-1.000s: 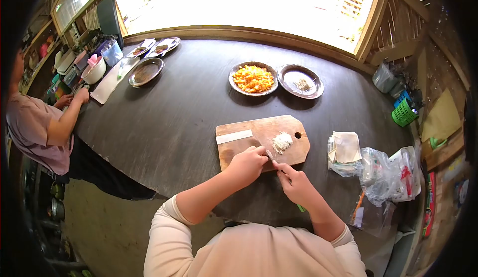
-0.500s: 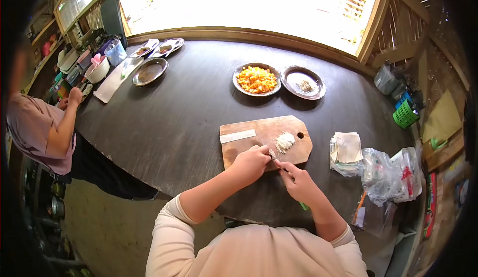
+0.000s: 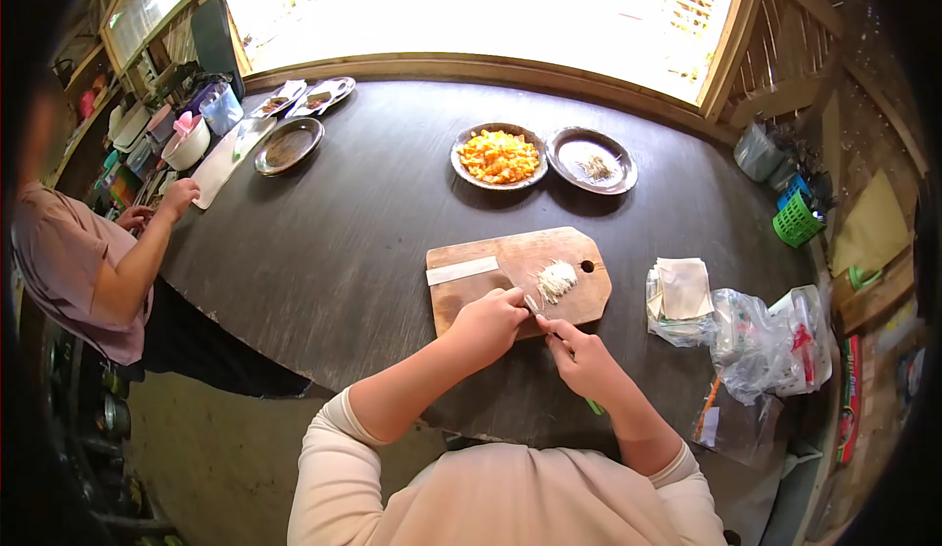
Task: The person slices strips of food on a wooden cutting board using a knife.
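A wooden cutting board (image 3: 471,296) lies in front of me, bearing a small heap of thin white shreds (image 3: 556,281) and a flat whitish strip (image 3: 462,270). Low over the board's near edge, my left hand (image 3: 491,320) is closed, its fingertips at a small pale piece too little to name. My right hand (image 3: 579,352) grips what looks like a small knife, whose green handle end (image 3: 595,406) shows below the palm. Both hands' fingertips nearly meet. The blade is mostly hidden between them.
Beyond the board stand a plate of orange chopped pieces (image 3: 498,157) and a plate with pale scraps (image 3: 593,165). Plastic bags (image 3: 756,340) and a green basket (image 3: 797,220) are at right. A co-worker (image 3: 88,271) stands left, near a dark plate (image 3: 289,146) and a white bowl (image 3: 186,144).
The co-worker's hand has moved right and down, toward the pale board beside it. My hands stay over the cutting board's near edge with only slight movement. The view has shifted a little.
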Demonstrator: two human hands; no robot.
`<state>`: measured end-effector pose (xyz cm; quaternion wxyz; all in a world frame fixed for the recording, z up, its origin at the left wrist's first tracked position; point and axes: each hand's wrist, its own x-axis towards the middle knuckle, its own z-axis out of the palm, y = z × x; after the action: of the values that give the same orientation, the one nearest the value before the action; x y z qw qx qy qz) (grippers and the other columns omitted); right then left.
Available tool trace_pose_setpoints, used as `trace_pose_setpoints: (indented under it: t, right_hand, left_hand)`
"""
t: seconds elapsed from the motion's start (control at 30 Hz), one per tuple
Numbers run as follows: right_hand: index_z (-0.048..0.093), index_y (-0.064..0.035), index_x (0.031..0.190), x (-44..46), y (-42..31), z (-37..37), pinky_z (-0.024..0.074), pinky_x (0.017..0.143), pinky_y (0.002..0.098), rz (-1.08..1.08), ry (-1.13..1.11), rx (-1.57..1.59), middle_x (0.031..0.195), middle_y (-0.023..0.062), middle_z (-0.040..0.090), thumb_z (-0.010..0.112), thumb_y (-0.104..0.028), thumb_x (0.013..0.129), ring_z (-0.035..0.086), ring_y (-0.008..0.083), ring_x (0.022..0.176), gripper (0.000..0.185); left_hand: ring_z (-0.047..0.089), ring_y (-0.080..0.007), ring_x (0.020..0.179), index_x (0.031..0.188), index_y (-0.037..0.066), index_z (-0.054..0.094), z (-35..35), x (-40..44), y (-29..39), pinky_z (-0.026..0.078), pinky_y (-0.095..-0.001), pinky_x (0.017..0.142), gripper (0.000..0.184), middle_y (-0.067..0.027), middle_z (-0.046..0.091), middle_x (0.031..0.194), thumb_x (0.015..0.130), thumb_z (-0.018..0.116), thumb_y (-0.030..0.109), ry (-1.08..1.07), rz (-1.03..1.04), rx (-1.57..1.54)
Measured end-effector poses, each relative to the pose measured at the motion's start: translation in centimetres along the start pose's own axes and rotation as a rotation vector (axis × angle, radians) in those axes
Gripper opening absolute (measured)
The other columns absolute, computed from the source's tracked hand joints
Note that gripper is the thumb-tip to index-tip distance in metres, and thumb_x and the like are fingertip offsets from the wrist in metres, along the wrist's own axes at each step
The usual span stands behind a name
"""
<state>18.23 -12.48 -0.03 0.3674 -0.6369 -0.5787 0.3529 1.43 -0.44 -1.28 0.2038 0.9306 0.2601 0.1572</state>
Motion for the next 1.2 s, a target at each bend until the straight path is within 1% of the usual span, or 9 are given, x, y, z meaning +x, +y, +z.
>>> trace_pose_setpoints:
  t: [0.3, 0.37, 0.5, 0.57, 0.87, 0.97, 1.1, 1.17, 1.2]
  right_hand:
    - [0.057, -0.0073, 0.131, 0.5, 0.6, 0.9, 0.0542, 0.083, 0.0393, -0.028, 0.022, -0.072, 0.102, 0.0239, 0.069, 0.052, -0.006, 0.096, 0.068, 0.04, 0.099, 0.036]
    - [0.058, -0.0075, 0.128, 0.7, 1.1, 1.3, 0.0546, 0.071, 0.0431, -0.151, 0.089, -0.065, 0.09, 0.0253, 0.068, 0.051, -0.006, 0.097, 0.068, 0.0422, 0.085, 0.032]
    - [0.058, -0.0083, 0.128, 0.3, 0.9, 0.6, 0.0544, 0.072, 0.0425, -0.126, 0.082, -0.001, 0.09, 0.0249, 0.068, 0.052, -0.007, 0.097, 0.068, 0.0417, 0.085, 0.032]
    - [0.057, -0.0075, 0.132, -0.1, 0.1, 0.0, 0.0539, 0.08, 0.036, 0.018, -0.005, -0.028, 0.1, 0.0213, 0.07, 0.053, -0.009, 0.098, 0.071, 0.0356, 0.094, 0.034]
    - [0.057, -0.0068, 0.132, 0.5, 1.0, 1.0, 0.0538, 0.079, 0.0367, -0.066, 0.037, -0.07, 0.099, 0.0215, 0.07, 0.053, -0.009, 0.098, 0.072, 0.0338, 0.094, 0.033]
    - [0.057, -0.0063, 0.132, -0.2, 0.1, 0.1, 0.0538, 0.079, 0.0366, -0.022, 0.017, 0.001, 0.099, 0.0215, 0.07, 0.053, -0.009, 0.098, 0.072, 0.0322, 0.093, 0.033]
    - [0.058, -0.0082, 0.13, -0.2, -0.3, -0.2, 0.0538, 0.078, 0.0388, -0.012, 0.005, 0.025, 0.097, 0.0222, 0.07, 0.052, -0.01, 0.099, 0.07, 0.0375, 0.089, 0.032]
    - [0.058, -0.0064, 0.132, 0.0, -0.8, -0.5, 0.0536, 0.08, 0.0348, 0.101, -0.049, -0.033, 0.101, 0.0214, 0.07, 0.053, -0.008, 0.099, 0.073, 0.0287, 0.089, 0.033]
    - [0.058, -0.0064, 0.132, 0.1, -0.2, -0.1, 0.0536, 0.08, 0.0348, 0.105, -0.05, -0.033, 0.101, 0.0214, 0.07, 0.053, -0.008, 0.099, 0.073, 0.0287, 0.089, 0.033]
  left_hand:
    - [0.062, -0.0309, 0.098, 0.094, 0.006, 0.071, 0.7, 0.1, -0.7, 0.052, -0.0395, 0.087, 0.018, -0.0079, 0.065, 0.107, 0.078, 0.062, 0.003, 0.012, 0.027, -0.051]
    - [0.062, -0.0307, 0.098, 0.094, 0.006, 0.071, 0.3, 0.1, -0.3, 0.052, -0.0394, 0.087, 0.018, -0.0079, 0.064, 0.106, 0.079, 0.062, 0.003, 0.017, 0.024, -0.065]
    - [0.062, -0.0301, 0.098, 0.095, 0.006, 0.072, 0.2, 0.2, -0.3, 0.052, -0.0394, 0.086, 0.018, -0.0077, 0.064, 0.104, 0.079, 0.062, 0.004, -0.019, -0.001, -0.033]
    - [0.062, -0.0299, 0.097, 0.095, 0.006, 0.072, 0.1, 0.1, -0.2, 0.053, -0.0394, 0.085, 0.018, -0.0075, 0.064, 0.103, 0.08, 0.062, 0.004, -0.012, -0.001, -0.027]
    - [0.062, -0.0298, 0.096, 0.093, 0.006, 0.071, 0.0, 0.0, 0.0, 0.053, -0.0394, 0.083, 0.016, -0.0076, 0.063, 0.102, 0.079, 0.064, 0.005, 0.012, 0.02, -0.021]
    - [0.061, -0.0298, 0.096, 0.092, 0.005, 0.071, 0.2, 0.1, -0.3, 0.053, -0.0394, 0.083, 0.014, -0.0076, 0.063, 0.101, 0.079, 0.064, 0.005, 0.007, 0.025, 0.003]
    - [0.061, -0.0296, 0.097, 0.09, 0.005, 0.07, 0.4, 0.0, -0.5, 0.053, -0.0392, 0.083, 0.012, -0.0074, 0.062, 0.101, 0.079, 0.064, 0.005, 0.011, 0.021, 0.002]
    - [0.061, -0.0295, 0.097, 0.091, 0.005, 0.07, 0.3, 0.0, -0.3, 0.053, -0.0391, 0.083, 0.013, -0.0072, 0.062, 0.102, 0.079, 0.064, 0.005, 0.008, 0.011, 0.005]
    - [0.061, -0.0294, 0.097, 0.091, 0.006, 0.071, 0.4, 0.0, -0.2, 0.053, -0.039, 0.082, 0.013, -0.0071, 0.062, 0.102, 0.08, 0.064, 0.005, 0.005, 0.004, 0.008]
